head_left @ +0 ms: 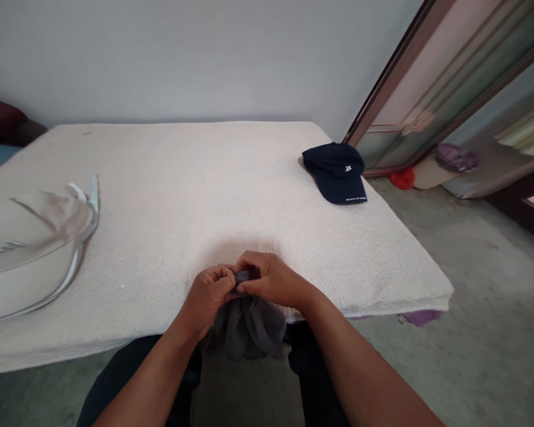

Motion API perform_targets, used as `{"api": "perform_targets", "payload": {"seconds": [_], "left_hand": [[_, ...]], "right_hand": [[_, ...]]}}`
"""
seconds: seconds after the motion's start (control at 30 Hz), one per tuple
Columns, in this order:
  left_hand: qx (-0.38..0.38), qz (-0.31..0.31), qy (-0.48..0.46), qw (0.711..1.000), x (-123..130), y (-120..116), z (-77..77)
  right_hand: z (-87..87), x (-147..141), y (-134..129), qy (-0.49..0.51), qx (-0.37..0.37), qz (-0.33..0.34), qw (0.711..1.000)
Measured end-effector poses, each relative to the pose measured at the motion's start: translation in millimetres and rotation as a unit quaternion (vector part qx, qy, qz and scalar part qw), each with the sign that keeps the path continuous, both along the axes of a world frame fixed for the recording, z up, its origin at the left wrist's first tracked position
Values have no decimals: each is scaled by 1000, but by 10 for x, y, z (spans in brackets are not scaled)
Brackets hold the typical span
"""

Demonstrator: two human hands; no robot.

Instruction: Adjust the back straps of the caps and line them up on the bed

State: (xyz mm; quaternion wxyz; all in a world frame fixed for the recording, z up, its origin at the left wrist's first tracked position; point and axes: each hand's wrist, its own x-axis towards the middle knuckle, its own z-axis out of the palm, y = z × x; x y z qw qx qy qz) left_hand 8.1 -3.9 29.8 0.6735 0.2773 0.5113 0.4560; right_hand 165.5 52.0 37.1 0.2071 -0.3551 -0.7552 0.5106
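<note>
At the near edge of the covered table, my left hand [212, 293] and my right hand [271, 277] meet over a dark grey cloth [251, 326]. The fingers of my left hand pinch its upper edge. My right hand, thumb and fingers curled, grips the same edge just to the right. A small dark grey fold [242, 276] shows between my fingertips. Below my hands the cloth hangs loosely in folds past the table edge, over the gap between my knees. Its full shape is hidden, so I cannot tell what kind of item it is.
A white textured cover [196, 190] lies over the table. A navy cap [336, 172] sits at the back right, and a large beige sun hat [31, 249] lies at the left. Behind stands a pale wall [196, 59]; a glass-panelled door [409, 112] is at the right.
</note>
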Motion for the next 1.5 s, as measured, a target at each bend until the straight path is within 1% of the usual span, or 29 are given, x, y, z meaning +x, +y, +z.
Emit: {"api": "perform_targets", "payload": {"seconds": [0.2,0.3,0.47,0.67,0.8,0.93,1.03,1.13,1.3,1.5], "left_hand": [[-10,24,-44,999,4,5,56],[-8,29,-71,997,-17,3,49],[4,36,-90,995,-74,-14,33],[-11,10,-63,998,-151,-20,35],[-11,7,-52,999,-153,-8,22],[-25,-39,-39,998,-139,4,6],[-32,-35,-37,998,-137,4,4],[-30,-31,-33,999,-138,5,9],[-17,-50,-21,998,-132,21,16],[17,-64,28,997,-104,25,19]], "right_hand": [[21,8,18,13,-8,-5,1000],[-1,10,20,32,-38,-15,999],[-34,11,25,68,-75,-29,994],[4,15,32,69,-85,-12,994],[15,15,27,61,-82,-2,995],[9,26,26,51,-72,1,996],[7,42,26,54,-70,3,996],[8,56,24,55,-67,3,996],[5,66,24,50,-64,0,997],[-5,78,22,40,-63,-2,997]]}}
